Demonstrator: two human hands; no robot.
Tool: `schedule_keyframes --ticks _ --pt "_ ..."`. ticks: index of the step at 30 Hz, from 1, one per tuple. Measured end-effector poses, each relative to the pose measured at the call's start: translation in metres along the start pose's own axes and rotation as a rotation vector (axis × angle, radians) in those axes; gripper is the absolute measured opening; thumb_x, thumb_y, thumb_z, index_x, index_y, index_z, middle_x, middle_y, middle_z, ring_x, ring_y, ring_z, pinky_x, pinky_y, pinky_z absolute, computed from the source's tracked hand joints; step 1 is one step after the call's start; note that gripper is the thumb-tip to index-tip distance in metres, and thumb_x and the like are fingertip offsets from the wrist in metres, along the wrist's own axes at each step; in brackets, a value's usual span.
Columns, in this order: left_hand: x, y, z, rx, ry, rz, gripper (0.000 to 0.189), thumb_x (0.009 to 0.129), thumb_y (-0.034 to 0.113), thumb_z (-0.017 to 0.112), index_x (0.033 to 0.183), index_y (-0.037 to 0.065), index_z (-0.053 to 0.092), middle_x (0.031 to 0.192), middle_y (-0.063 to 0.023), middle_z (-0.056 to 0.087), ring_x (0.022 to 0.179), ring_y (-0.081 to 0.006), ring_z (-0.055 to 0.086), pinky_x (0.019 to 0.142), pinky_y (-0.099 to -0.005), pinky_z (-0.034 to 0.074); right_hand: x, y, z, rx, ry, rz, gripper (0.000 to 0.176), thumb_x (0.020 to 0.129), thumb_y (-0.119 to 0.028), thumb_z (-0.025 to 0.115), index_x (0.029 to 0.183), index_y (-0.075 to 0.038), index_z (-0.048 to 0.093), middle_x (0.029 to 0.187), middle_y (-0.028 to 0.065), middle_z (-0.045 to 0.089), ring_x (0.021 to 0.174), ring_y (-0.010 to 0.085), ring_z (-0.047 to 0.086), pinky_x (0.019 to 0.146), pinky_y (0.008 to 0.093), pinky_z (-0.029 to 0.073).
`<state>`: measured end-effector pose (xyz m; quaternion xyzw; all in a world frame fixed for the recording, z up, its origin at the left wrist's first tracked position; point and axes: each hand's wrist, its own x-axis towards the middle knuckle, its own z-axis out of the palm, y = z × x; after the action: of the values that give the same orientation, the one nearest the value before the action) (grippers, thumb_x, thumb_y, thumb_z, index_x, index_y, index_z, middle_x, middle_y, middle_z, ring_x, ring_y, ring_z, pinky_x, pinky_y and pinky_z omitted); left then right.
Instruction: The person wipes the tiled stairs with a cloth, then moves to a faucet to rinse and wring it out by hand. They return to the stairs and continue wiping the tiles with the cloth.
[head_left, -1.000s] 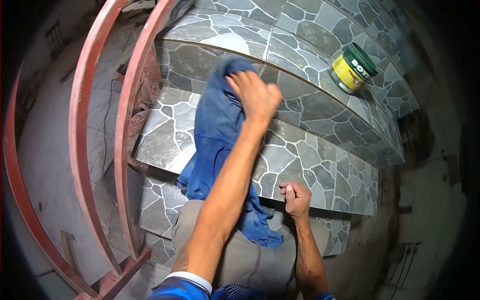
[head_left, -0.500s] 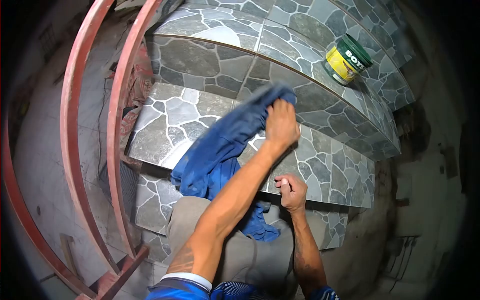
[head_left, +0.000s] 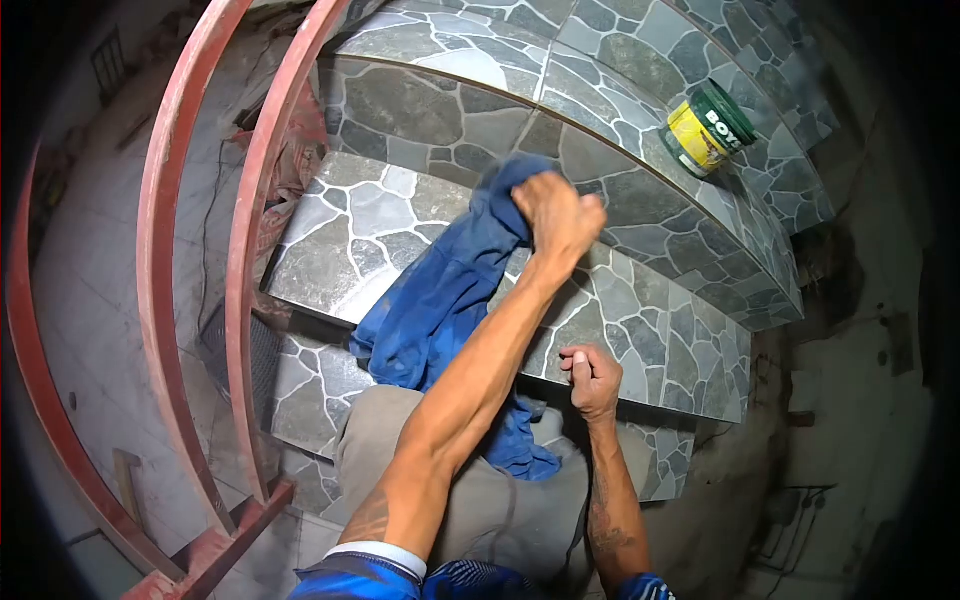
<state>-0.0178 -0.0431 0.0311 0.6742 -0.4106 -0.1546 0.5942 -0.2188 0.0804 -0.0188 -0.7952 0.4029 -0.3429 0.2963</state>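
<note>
My left hand [head_left: 558, 222] is closed on a blue cloth [head_left: 435, 290], holding its bunched upper end against the tiled riser [head_left: 410, 115]. The cloth hangs down across the stone-patterned tread [head_left: 345, 235], and more of the blue fabric lies between my knees. Near the front edge of that tread is my right hand [head_left: 595, 380], fingers curled in and thumb on top, with nothing visible in it.
A green and yellow bucket [head_left: 708, 130] stands on the step above, at the right. Curved red metal bars [head_left: 165, 200] rise along the left side. A reddish cloth [head_left: 290, 165] lies behind them.
My left hand has shifted slightly left and turned, with the cloth's top end moving left along the riser. My right hand stays almost in place. The view has shifted a little.
</note>
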Motion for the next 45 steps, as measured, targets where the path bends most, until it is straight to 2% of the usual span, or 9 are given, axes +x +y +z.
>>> schedule_keyframes --ticks 4,7,12,18,23,24,28,38,45 --pt "0.006 -0.002 0.011 0.105 0.271 0.240 0.072 0.077 0.022 0.059 0.122 -0.029 0.036 0.134 -0.0522 0.033 0.133 -0.0632 0.029 0.118 -0.0634 0.014 -0.004 0.005 0.003 -0.009 -0.019 0.027 0.018 0.094 -0.009 0.055 0.089 -0.001 0.070 0.072 0.0097 0.067 0.062 0.0197 0.065 0.058 0.0312 0.048" --pt "-0.004 -0.038 0.020 0.151 0.008 -0.259 0.080 0.078 0.025 0.063 0.128 -0.030 0.033 0.138 -0.0524 0.030 0.136 -0.0623 0.027 0.119 -0.0600 0.014 0.000 0.007 0.001 -0.019 -0.022 0.030 0.018 0.095 -0.009 0.055 0.089 -0.001 0.070 0.072 0.0097 0.067 0.062 0.0193 0.065 0.058 0.0310 0.048" --pt "0.007 0.014 0.004 -0.112 0.220 0.108 0.072 0.074 0.026 0.067 0.119 -0.023 0.041 0.127 -0.0464 0.041 0.122 -0.0568 0.039 0.110 -0.0580 0.025 -0.003 0.007 0.007 -0.005 0.004 0.022 0.019 0.095 -0.009 0.055 0.089 -0.001 0.070 0.072 0.0090 0.067 0.062 0.0186 0.064 0.058 0.0307 0.048" --pt "0.014 -0.038 0.030 -0.212 0.151 -0.372 0.085 0.076 0.024 0.066 0.129 -0.030 0.026 0.141 -0.0503 0.027 0.134 -0.0592 0.029 0.119 -0.0545 0.017 -0.001 0.006 0.002 -0.016 -0.011 0.028 0.019 0.096 -0.010 0.055 0.089 -0.001 0.071 0.070 0.0078 0.066 0.062 0.0178 0.063 0.057 0.0302 0.047" --pt "0.013 -0.032 0.002 -0.443 0.167 -0.327 0.085 0.076 0.026 0.066 0.127 -0.030 0.028 0.140 -0.0531 0.023 0.138 -0.0592 0.023 0.121 -0.0509 0.012 -0.001 0.010 0.003 -0.018 -0.010 0.018 0.020 0.096 -0.011 0.055 0.088 -0.001 0.070 0.069 0.0073 0.065 0.061 0.0187 0.063 0.057 0.0310 0.046" --pt "0.025 -0.051 0.017 -0.514 0.282 -0.369 0.059 0.076 0.025 0.064 0.112 -0.019 0.050 0.116 -0.0381 0.053 0.114 -0.0433 0.051 0.106 -0.0475 0.037 -0.002 0.010 0.003 -0.023 -0.009 0.016 0.020 0.096 -0.011 0.055 0.088 -0.001 0.070 0.069 0.0075 0.065 0.061 0.0191 0.063 0.057 0.0312 0.047" --pt "0.027 -0.039 -0.056 -1.307 -0.036 -0.494 0.018 0.080 0.011 0.060 0.066 0.011 0.049 0.071 -0.0013 0.043 0.071 -0.0159 0.045 0.074 -0.0438 0.049 -0.001 0.005 0.003 -0.024 0.020 -0.023 0.021 0.096 -0.013 0.055 0.088 -0.001 0.070 0.069 0.0084 0.066 0.063 0.0207 0.065 0.058 0.0323 0.049" --pt "0.021 -0.011 -0.124 -1.593 -0.774 -0.362 0.061 0.072 -0.013 0.040 0.132 -0.011 0.049 0.124 -0.0251 0.062 0.117 -0.0370 0.063 0.105 -0.0513 0.051 0.002 0.004 0.000 -0.023 0.048 -0.090 0.022 0.095 -0.018 0.057 0.087 -0.003 0.071 0.075 0.0127 0.067 0.066 0.0272 0.065 0.061 0.0359 0.049" --pt "0.048 -0.039 -0.155 -0.848 -0.475 -0.363 0.024 0.086 0.004 0.050 0.109 0.005 0.060 0.075 -0.0003 0.052 0.062 -0.0159 0.051 0.061 -0.0345 0.050 -0.004 0.007 -0.002 -0.007 0.018 -0.077 0.023 0.098 -0.016 0.054 0.095 -0.002 0.071 0.073 0.0077 0.068 0.065 0.0161 0.064 0.061 0.0297 0.049"
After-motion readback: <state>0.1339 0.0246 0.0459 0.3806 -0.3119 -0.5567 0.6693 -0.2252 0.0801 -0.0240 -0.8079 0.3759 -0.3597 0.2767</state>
